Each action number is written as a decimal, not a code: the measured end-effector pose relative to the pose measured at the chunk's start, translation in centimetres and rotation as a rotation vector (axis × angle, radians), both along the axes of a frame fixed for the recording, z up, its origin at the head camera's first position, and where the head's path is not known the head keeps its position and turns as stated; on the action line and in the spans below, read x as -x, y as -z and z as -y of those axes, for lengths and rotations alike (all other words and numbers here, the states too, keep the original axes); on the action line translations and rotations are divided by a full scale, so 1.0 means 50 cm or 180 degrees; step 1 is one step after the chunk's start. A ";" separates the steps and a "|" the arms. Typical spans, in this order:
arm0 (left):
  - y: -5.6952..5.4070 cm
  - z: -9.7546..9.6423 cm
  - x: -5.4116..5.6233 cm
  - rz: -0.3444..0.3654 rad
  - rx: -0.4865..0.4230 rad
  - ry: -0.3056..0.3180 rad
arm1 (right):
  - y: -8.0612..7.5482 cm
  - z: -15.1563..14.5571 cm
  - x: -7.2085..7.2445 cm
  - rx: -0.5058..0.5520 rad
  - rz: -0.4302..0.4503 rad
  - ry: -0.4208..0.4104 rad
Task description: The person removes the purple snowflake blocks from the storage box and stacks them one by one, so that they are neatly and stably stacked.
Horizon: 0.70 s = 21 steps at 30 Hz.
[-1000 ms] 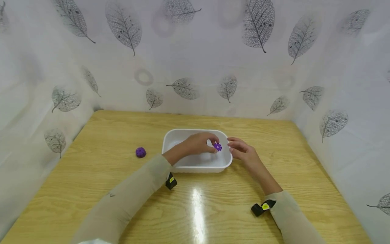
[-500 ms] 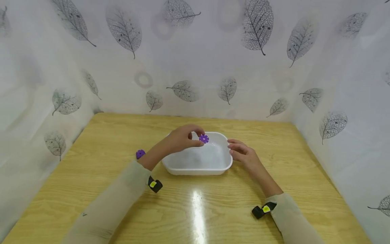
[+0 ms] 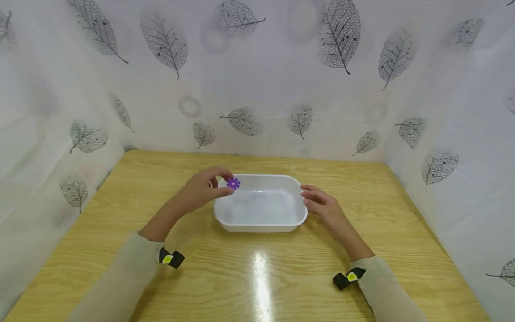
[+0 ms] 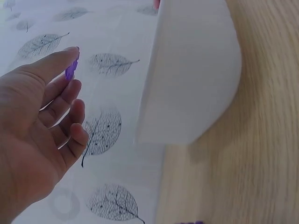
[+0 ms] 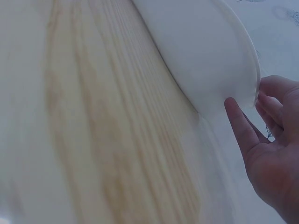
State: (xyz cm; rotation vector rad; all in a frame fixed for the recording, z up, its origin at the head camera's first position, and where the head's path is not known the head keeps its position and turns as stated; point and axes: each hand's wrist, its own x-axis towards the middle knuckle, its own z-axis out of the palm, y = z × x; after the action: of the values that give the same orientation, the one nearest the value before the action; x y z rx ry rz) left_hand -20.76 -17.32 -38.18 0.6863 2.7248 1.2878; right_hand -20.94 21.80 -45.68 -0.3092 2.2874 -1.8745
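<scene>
My left hand [image 3: 199,190] pinches a purple notched plastic disc [image 3: 233,184] between thumb and forefinger, over the left end of a white rectangular tray [image 3: 261,227]. In the left wrist view, the disc [image 4: 71,69] appears edge-on between the fingertips, with the other fingers loosely bent. At the tray's right end, my right hand [image 3: 323,203] touches the rim with fairly straight fingers. The right wrist view has its thumb against the tray's outer wall [image 5: 201,51], the fingers by the rim. A second purple piece [image 4: 191,222] barely shows at the left wrist view's bottom edge; the left arm hides it in the head view.
The tray stands on a light wood-grain table [image 3: 338,304] with a bright reflection in front. White curtains [image 3: 257,80] printed with grey leaves close off the back and both sides. Each wrist wears a small black camera [image 3: 172,259].
My left hand has moved left with the purple disc, from the tray's right end to its left end. The left arm now covers the second purple piece. The right hand stays put.
</scene>
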 end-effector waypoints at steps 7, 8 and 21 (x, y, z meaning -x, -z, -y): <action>0.013 0.045 -0.022 -0.0015 -0.0047 -0.0197 | 0.001 -0.002 0.001 0.0005 -0.0049 -0.0033; 0.016 0.051 -0.024 0.0004 -0.0050 -0.0227 | 0.001 -0.002 0.001 0.0012 -0.0041 -0.0024; 0.049 0.140 -0.056 0.0285 0.0109 -0.0658 | 0.002 0.000 0.001 0.0058 -0.0010 -0.0030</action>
State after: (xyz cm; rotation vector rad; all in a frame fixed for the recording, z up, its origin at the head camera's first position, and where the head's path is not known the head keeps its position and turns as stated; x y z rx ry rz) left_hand -17.98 -24.34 -40.64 0.3417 2.7964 1.2714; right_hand -20.97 21.78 -45.78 -0.3251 2.2680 -1.8929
